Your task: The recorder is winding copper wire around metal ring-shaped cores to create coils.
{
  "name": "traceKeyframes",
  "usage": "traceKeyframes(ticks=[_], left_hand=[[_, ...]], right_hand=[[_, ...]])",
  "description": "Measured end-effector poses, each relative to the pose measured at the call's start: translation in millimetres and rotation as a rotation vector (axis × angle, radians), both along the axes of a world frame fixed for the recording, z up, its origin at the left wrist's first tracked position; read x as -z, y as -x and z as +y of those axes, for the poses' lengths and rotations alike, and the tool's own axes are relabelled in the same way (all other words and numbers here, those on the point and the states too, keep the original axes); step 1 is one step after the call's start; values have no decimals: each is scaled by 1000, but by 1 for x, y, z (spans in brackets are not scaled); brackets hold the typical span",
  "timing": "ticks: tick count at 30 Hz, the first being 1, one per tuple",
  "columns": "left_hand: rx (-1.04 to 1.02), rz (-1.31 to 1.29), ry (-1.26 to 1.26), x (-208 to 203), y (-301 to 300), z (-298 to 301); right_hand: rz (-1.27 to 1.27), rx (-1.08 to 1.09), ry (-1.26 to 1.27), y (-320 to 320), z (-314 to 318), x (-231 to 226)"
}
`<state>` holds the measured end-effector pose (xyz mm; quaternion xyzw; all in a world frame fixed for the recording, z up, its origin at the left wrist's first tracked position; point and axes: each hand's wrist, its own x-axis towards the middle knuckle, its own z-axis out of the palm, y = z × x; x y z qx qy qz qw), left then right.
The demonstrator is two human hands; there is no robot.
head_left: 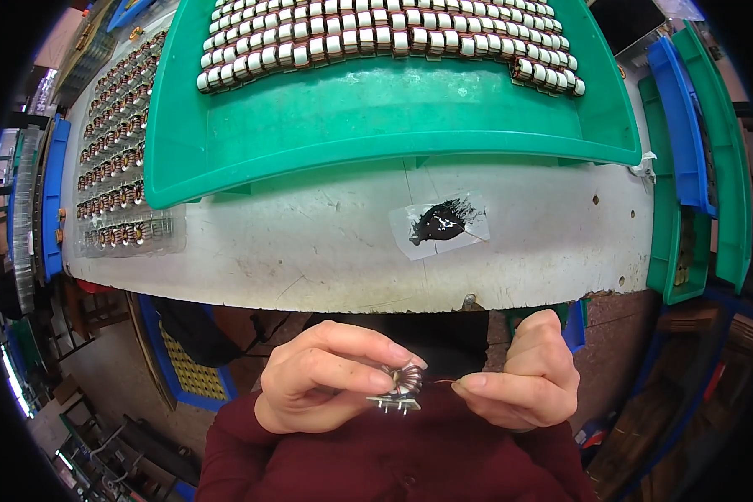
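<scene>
Just below the table's front edge, my left hand (pixel 330 376) pinches a toroidal coil (pixel 405 381) between thumb and fingers. The coil has dark wire wound round its ring and sits on a small flat base with several metal pins pointing down. To the right of it, my right hand (pixel 527 376) is closed, thumb against the curled fingers, on a thin copper-coloured wire (pixel 444 381). That wire stretches from the fingertips toward the coil; whether it joins the coil I cannot tell.
A green tray (pixel 376 155) holds rows of white-topped coils. At the left, clear plastic trays (pixel 155 238) carry more wound coils. A white sheet with a black smear (pixel 443 224) lies on the pale table (pixel 309 268). Green and blue bins (pixel 678 167) stand at the right.
</scene>
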<state>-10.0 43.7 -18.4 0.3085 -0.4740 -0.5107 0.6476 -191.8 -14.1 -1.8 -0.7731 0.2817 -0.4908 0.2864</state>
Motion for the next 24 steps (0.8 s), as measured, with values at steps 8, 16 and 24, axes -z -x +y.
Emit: traceKeyframes(ticks=[8,16,24], left_hand=[[-9,32,-5,1,0,0],[73,233,-113,1,0,1],[213,449,-243,1,-2,1]], right_hand=[[-3,-20,-55,4,0,2],[-151,-20,-176,1,-1,5],[-398,-107,-556,8,2,19]])
